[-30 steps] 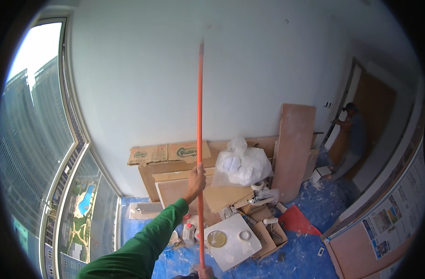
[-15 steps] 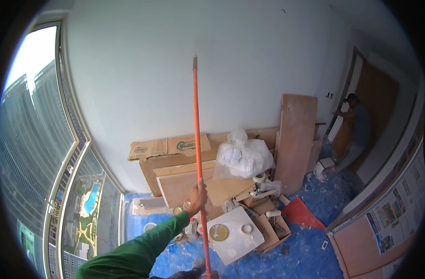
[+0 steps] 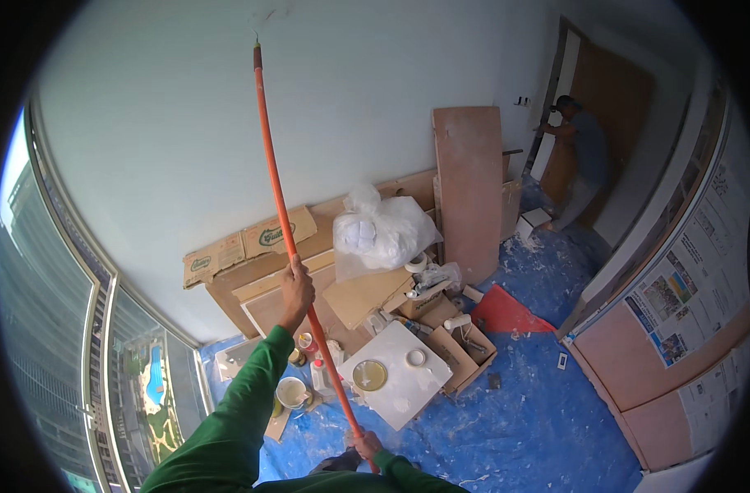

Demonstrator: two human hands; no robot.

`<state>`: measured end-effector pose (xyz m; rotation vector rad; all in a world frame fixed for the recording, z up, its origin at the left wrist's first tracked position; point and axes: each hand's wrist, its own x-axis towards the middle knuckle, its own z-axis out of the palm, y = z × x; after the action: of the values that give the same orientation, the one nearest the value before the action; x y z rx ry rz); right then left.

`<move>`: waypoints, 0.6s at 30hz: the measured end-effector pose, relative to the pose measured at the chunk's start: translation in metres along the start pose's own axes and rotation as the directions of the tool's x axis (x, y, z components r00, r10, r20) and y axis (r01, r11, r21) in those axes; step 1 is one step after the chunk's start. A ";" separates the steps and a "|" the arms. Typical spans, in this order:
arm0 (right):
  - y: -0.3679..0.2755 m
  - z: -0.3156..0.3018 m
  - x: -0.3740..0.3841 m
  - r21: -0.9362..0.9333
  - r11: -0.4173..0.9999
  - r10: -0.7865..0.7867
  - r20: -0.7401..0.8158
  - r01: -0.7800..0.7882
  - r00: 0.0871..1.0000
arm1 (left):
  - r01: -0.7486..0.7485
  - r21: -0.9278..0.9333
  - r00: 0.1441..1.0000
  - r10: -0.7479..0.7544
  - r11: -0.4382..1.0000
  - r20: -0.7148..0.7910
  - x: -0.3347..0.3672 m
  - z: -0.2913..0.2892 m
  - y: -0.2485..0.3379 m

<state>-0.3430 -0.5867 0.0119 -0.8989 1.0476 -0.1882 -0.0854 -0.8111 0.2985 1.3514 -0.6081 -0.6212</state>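
My left hand (image 3: 296, 289) grips a long orange extension pole (image 3: 278, 193) around its middle, the fingers wrapped round it. Lower down, my right hand (image 3: 367, 444) is closed round the same pole near its bottom end. The pole slants up and to the left, and its dark red top end with a thin bent piece at the tip is in front of the pale wall (image 3: 375, 90). No roller shows on that tip. Whether the tip touches the wall, I cannot tell. Green sleeves cover both my arms.
A blue sheet (image 3: 523, 411) covers the floor. Ahead are a white board (image 3: 395, 403) with a lid and tape, paint containers (image 3: 293, 393), cardboard boxes (image 3: 465, 361), a plastic bag (image 3: 383, 234) and leaning panels (image 3: 469, 197). Windows (image 3: 46, 287) line the left. Another person (image 3: 584, 148) works by the door.
The pole's top has swung left and upward, so it leans more. My left hand has risen leftward with it. More of my right hand and sleeve shows. The view has turned right and down.
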 end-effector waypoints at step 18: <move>0.002 -0.020 0.045 -0.007 0.990 -0.144 0.021 0.144 0.989 | -0.078 -0.038 0.996 0.079 0.996 0.048 0.020 0.013 0.032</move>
<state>-0.3361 -0.6203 -0.0241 -0.9827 0.9658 -0.2946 -0.0793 -0.8311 0.3327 1.2756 -0.6836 -0.6004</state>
